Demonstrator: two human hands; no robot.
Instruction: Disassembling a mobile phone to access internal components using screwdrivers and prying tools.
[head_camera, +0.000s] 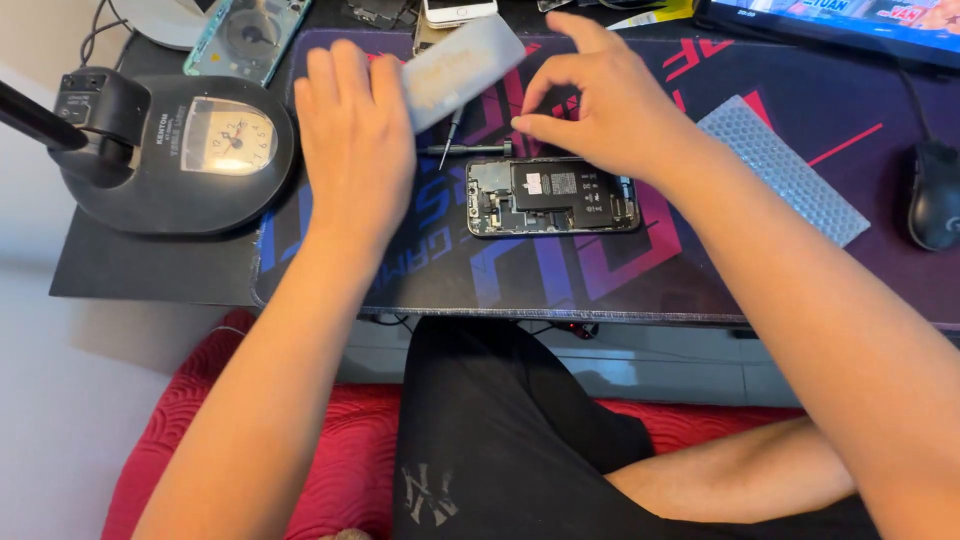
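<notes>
Lying open on the desk mat, the phone shows its battery and boards, long side running left to right, just below the right hand. That hand hovers over the phone's upper edge with thumb and forefinger pinched together at their tips; what they nip is too small to tell. The other fingers curl loosely behind.

Up and to the left, the left hand holds a pale translucent case tilted across the mat, fingers pressed together along its underside, back of the hand toward the camera. A screwdriver lies flat on the mat between the two hands, touching neither, just above the phone's left end; a thin tool leans beside it.

A black lamp base with a dial sits at the left, near the left wrist. A strip of bubble wrap lies right of the phone, partly behind the right forearm, and a mouse rests at the far right. More phones crowd the desk's back edge, with a monitor at top right.
</notes>
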